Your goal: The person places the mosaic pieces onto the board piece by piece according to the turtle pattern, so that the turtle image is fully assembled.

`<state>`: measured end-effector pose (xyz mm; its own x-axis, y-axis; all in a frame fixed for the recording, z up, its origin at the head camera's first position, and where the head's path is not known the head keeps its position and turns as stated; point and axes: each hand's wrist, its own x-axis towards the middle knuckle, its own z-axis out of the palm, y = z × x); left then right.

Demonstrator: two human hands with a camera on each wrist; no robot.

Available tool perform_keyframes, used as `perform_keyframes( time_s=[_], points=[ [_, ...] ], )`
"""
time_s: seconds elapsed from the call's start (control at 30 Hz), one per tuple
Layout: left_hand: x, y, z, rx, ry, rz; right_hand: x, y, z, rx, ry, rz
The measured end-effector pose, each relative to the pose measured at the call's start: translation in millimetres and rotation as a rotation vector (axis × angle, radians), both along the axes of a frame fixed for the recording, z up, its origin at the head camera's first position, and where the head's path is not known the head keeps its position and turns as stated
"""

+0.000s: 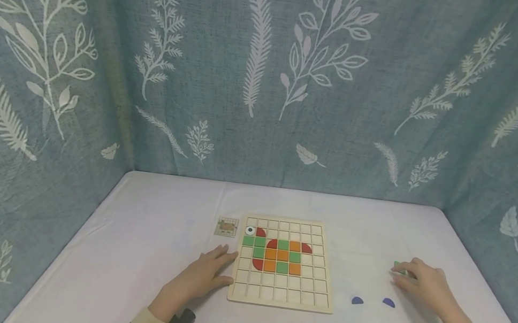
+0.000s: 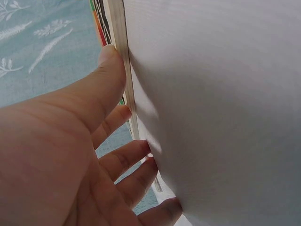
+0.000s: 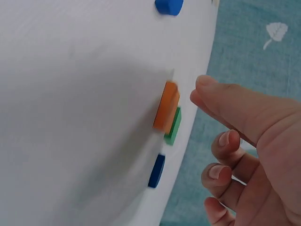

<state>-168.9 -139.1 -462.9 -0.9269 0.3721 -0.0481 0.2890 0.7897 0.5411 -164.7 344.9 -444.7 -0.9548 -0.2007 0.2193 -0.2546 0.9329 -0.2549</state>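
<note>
My left hand [image 1: 203,273] lies at the left side of a square wooden grid board [image 1: 281,298], its thumb against the edge. The other fingers spread along that side in the left wrist view. Green, orange and red pieces and a round eye piece [image 1: 250,230] fill several board cells. Over the table at the right, my right hand [image 1: 424,281] has loosely bent fingers and holds nothing. Below it, in the right wrist view, are an orange piece [image 3: 165,108], a green piece [image 3: 174,127] and a dark blue piece [image 3: 156,171], apart from the fingertips.
Two blue half-round pieces, one left [image 1: 357,300] and one right [image 1: 389,302], lie between the board and my right hand. A small picture card [image 1: 226,227] sits left of the board's upper corner. Patterned curtains [image 1: 266,103] surround the white table [image 1: 155,213].
</note>
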Motion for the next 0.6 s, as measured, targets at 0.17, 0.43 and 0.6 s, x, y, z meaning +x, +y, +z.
perform_keyframes(
  time_s=[0.17, 0.43, 0.6],
  points=[
    [-0.8, -0.2, -0.1, -0.007, -0.005, 0.004, 5.8, 7, 1.4, -0.012, -0.051, -0.042],
    [-1.8, -0.9, -1.5, 0.000, -0.016, 0.010, 9.4, 18, -6.0, 0.024, -0.085, -0.080],
    [-2.5, -0.7, -2.4, 0.000, -0.012, 0.009, 9.9, 19, -7.4, 0.029, -0.087, -0.084]
  ],
)
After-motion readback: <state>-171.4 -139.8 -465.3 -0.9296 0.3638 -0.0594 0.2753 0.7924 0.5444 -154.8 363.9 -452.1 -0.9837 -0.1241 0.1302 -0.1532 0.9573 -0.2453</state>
